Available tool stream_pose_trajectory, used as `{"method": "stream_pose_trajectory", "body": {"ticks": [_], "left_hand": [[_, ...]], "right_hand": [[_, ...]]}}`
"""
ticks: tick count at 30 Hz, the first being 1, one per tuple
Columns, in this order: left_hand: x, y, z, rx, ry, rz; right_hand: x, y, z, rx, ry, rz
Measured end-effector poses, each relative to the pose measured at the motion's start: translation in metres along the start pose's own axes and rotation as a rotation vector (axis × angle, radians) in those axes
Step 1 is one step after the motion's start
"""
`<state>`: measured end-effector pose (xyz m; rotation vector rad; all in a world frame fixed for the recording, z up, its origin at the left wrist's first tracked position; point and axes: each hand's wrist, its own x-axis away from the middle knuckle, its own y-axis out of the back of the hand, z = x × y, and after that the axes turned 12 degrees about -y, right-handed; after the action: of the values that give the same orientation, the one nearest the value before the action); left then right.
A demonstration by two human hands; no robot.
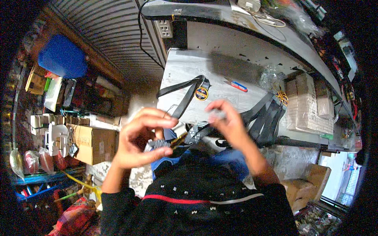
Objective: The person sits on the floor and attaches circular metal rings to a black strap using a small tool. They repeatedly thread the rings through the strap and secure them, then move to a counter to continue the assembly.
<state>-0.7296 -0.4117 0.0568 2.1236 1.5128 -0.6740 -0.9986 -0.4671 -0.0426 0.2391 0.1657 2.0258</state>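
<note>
My left hand (143, 137) curves round a small grey and gold piece (178, 140) above my lap; its thumb and fingers stand apart at the front, and its kind is not clear. Just right of it, my right hand (227, 120) is raised and smeared by motion. Its fingertips are bent together at a small pale, shiny bit that I cannot make out. Beyond my hands, a round black and orange medal (201, 93) on a dark grey ribbon (183, 105) lies on the white table (179, 65). More dark ribbons (262, 122) hang over the table's near edge.
A blue and red box cutter (238, 86) lies on the table. Stacked pale boxes (309, 106) stand at its right, beside golden rings (281, 96) and clear plastic (272, 75). At the left are a cardboard box (94, 144) and a blue container (62, 56).
</note>
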Motion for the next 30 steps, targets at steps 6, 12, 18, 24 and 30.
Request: {"method": "stream_pose_trajectory", "body": {"ticks": [6,12,18,24,30], "left_hand": [[0.018,-0.013,0.012,0.073,0.433,-0.134],[0.036,0.057,-0.017,-0.061,0.901,0.097],[0.003,0.026,0.053,-0.869,0.521,0.246],[-0.037,-0.043,0.191,-0.877,0.139,0.520],[-0.021,-0.021,0.213,-0.733,0.275,0.567]], "right_hand": [[0.018,-0.044,0.064,-0.593,-0.402,0.444],[0.047,0.041,0.117,-0.147,-0.388,0.412],[0.119,0.127,0.181,-0.158,-0.328,0.197],[0.235,0.155,0.181,0.097,0.001,-0.379],[0.353,0.208,0.147,0.439,0.138,-1.012]]}}
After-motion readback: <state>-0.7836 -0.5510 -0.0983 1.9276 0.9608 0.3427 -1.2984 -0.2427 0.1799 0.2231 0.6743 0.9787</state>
